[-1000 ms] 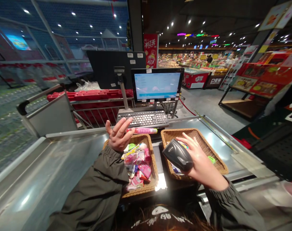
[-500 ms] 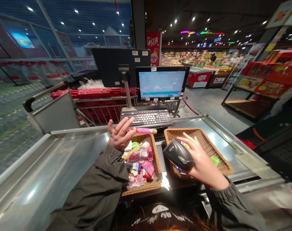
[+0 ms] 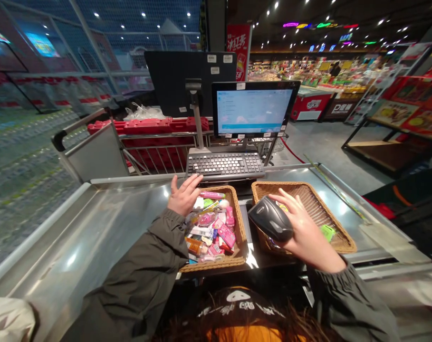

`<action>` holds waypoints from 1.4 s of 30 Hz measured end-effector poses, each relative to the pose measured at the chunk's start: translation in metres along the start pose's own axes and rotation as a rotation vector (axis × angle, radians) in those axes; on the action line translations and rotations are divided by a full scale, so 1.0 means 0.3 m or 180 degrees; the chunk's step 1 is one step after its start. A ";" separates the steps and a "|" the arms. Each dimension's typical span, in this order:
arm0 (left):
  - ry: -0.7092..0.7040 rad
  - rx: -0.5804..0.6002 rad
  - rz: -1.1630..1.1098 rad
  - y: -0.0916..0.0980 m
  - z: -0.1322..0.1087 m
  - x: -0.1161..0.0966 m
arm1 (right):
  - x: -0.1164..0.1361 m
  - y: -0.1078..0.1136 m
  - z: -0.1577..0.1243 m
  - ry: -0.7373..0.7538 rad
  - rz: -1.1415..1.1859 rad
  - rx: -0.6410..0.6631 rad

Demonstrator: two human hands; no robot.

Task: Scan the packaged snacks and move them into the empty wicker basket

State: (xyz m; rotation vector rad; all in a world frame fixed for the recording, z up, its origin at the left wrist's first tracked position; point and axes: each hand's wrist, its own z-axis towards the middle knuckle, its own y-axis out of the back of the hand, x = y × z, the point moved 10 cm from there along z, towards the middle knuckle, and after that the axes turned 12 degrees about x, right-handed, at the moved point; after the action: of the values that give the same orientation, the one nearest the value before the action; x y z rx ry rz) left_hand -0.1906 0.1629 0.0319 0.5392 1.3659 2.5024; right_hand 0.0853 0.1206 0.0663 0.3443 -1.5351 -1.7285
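My right hand [image 3: 304, 228] is wrapped round a black barcode scanner [image 3: 271, 218], held above the right wicker basket [image 3: 306, 197]. A green item [image 3: 327, 232] lies in that basket; other pieces there are mostly hidden under the scanner and hand. My left hand [image 3: 184, 194] hovers at the far left corner of the left wicker basket [image 3: 241, 232], palm down, with its fingers stretched out. Just right of it a pink tube [image 3: 213, 194] lies at the basket's far end. Several small packets and a pink box [image 3: 225, 234] fill this basket.
A keyboard [image 3: 225, 164] and a lit monitor [image 3: 251, 111] stand behind the baskets. A second screen [image 3: 187, 83] faces away. The steel counter [image 3: 119, 209] runs along both sides. Beyond it stands a metal cart [image 3: 158, 152]. Pale cloth [image 3: 9, 318] shows at lower left.
The pink tube, earlier raised beside my left hand's fingers, now lies in the left basket, and that hand is lower. The scanner stays in my right hand. The whole view has shifted.
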 end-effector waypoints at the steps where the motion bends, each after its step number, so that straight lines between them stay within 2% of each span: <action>1: 0.0049 0.0148 -0.0001 -0.030 -0.009 0.007 | 0.004 -0.004 0.004 0.0016 -0.0011 0.0022; 8: 0.0352 0.1223 -0.0060 -0.241 -0.044 -0.005 | 0.033 -0.024 0.022 0.0061 -0.0032 0.0069; 12: 0.0428 0.1605 -0.0175 -0.310 -0.037 -0.036 | 0.033 -0.023 0.018 0.0035 -0.0022 0.0065; 17: 0.0456 0.1964 -0.0317 -0.313 -0.023 -0.041 | -0.001 -0.004 -0.011 -0.0097 -0.0012 -0.0014; 21: 0.0354 0.1857 -0.0381 -0.242 0.025 -0.082 | -0.071 0.024 -0.053 -0.0292 -0.0041 -0.0120; 26: -0.0231 0.1418 -0.0563 -0.149 0.133 -0.268 | -0.193 0.091 -0.131 -0.0725 -0.0181 -0.0295; 31: -0.0791 0.1463 -0.0887 -0.153 0.226 -0.505 | -0.295 0.152 -0.227 -0.1061 -0.0293 -0.0433; 34: -0.1095 0.1726 -0.1022 -0.197 0.274 -0.659 | -0.343 0.177 -0.284 -0.1170 -0.0350 -0.0519; 37: -0.1447 0.2016 -0.1064 -0.268 0.313 -0.824 | -0.384 0.192 -0.334 -0.1257 -0.0379 -0.0541; 40: -0.1782 0.2261 -0.1071 -0.369 0.338 -0.972 | -0.421 0.209 -0.376 -0.1315 -0.0370 -0.0597; 42: -0.1959 0.2502 -0.0984 -0.454 0.340 -1.046 | -0.447 0.219 -0.401 -0.1348 -0.0337 -0.0616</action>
State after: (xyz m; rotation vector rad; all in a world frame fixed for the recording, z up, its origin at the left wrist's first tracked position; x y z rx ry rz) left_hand 0.1410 0.1944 -0.0966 1.0294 1.9086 1.3141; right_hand 0.2768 0.1303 0.0608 -0.0463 -1.6418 -2.1121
